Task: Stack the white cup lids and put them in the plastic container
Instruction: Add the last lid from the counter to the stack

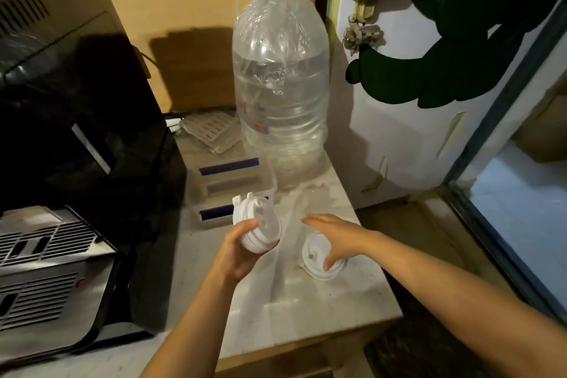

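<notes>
Left hand [237, 250] grips tilted stack of white lids [257, 228] ready to receive more, right hand [334, 238] spread wide over last lid [317, 258] on desk [322, 310] beneath it, clear plastic container [230, 184] just beyond.

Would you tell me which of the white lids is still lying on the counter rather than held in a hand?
The single lid under the right hand; it lies flat on the counter, while the others form a stack gripped upright in the left hand.
</notes>
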